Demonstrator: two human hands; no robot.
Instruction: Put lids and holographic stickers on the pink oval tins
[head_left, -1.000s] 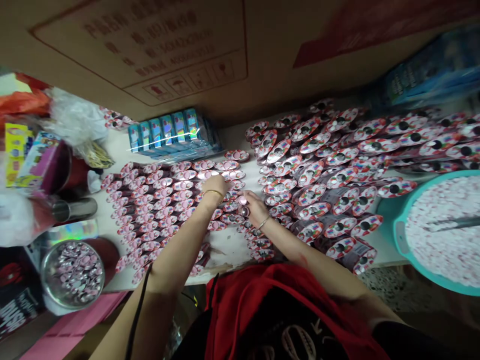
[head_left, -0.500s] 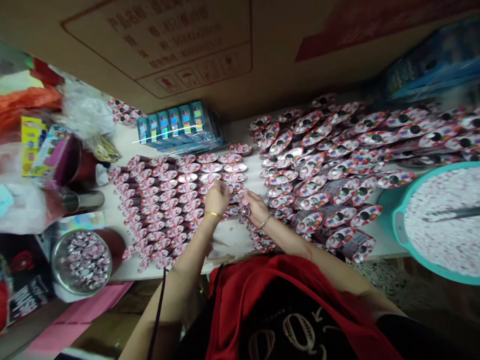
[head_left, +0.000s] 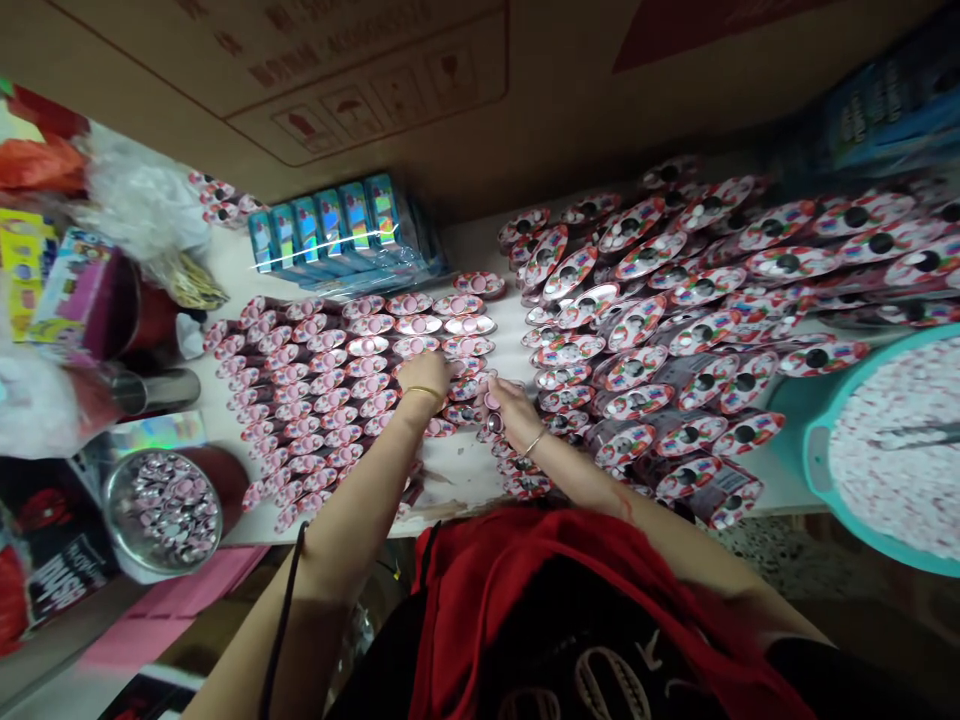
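Your right hand (head_left: 514,412) is closed at the fingertips on a small pink-capped piece (head_left: 491,401), the item to track. Its long axis runs roughly toward your torso, with the pink end away from you and the dark end (head_left: 493,423) nearer you (the piece is small, so treat this reading with caution). Your left hand (head_left: 424,376) lies just beside it, on the left of the view, fingers curled down over rows of pink oval blister packs (head_left: 337,370); you cannot tell from this view whether it is clamped on anything. The right hand is thus the nearer of the two, and a narrow gap keeps the hands apart. Both work above the white worktop (head_left: 457,490). Right of the right hand lie larger red-and-white oval packs (head_left: 637,340); beyond them sits a teal basin (head_left: 817,470) of loose pink-and-white pieces, and at far left a steel bowl (head_left: 109,490) of similar pieces
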